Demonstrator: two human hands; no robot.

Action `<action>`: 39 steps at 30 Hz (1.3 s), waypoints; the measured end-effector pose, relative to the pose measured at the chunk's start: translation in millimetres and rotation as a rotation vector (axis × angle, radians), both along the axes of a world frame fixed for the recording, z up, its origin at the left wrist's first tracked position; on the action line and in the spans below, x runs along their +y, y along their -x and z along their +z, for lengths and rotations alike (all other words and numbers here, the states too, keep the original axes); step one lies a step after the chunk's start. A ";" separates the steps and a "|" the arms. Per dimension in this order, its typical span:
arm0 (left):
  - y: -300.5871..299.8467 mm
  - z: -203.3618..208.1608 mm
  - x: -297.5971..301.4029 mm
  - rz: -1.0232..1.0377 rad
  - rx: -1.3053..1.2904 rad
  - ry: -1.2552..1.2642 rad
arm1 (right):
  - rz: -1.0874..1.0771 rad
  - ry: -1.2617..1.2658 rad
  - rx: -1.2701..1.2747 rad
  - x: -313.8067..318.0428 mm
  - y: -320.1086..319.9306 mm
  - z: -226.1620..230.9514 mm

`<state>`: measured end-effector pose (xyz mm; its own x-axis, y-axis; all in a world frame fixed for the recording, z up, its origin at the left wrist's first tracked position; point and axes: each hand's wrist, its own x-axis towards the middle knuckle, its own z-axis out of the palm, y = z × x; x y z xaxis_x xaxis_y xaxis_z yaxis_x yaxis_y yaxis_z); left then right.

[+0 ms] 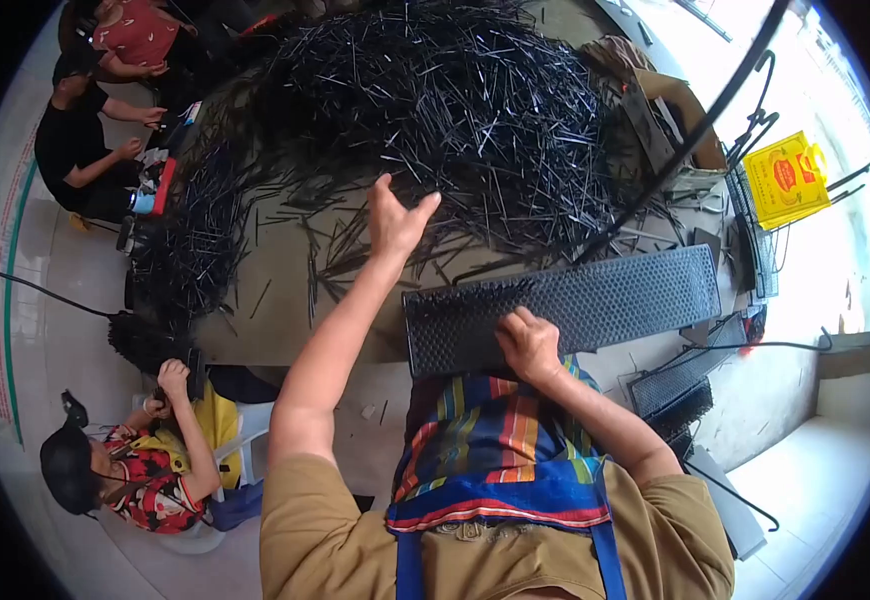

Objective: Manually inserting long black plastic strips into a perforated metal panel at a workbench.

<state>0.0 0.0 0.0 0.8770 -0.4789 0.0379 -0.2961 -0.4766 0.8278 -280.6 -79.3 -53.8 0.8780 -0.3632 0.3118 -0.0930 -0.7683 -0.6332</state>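
Note:
A huge heap of thin black strips (435, 120) covers the far part of the table. My left hand (402, 215) is stretched out to the near edge of that heap, thumb and fingers apart, with nothing visible in it. Across my lap and the table's front edge lies a long dark board full of small holes (615, 295), tilted slightly up to the right. Some black pieces line its upper left edge. My right hand (530, 345) is closed over the board's left half, fingers bent together; whatever they may hold is hidden.
A smaller pile of black strips (195, 225) lies at the left. An opened cardboard box (690, 125) stands far right, near a yellow bag (785, 182) on a rack. A dark rod crosses the upper right. Co-workers sit along the left, one (125, 460) close by.

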 end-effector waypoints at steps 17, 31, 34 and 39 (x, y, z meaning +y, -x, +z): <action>-113.1 -62.9 -178.2 0.545 -0.085 -0.636 | 0.065 0.050 0.018 -14.3 -12.8 3.6; -122.0 -63.4 -175.5 0.531 -0.090 -0.619 | 0.102 0.073 0.040 -13.0 -12.9 6.9; -125.5 -66.3 -168.5 0.464 -0.139 -0.575 | 0.099 0.078 0.041 -12.5 -13.3 7.7; -125.1 -74.2 -145.4 0.452 -0.168 -0.513 | 0.096 0.055 0.027 -11.4 -14.9 8.7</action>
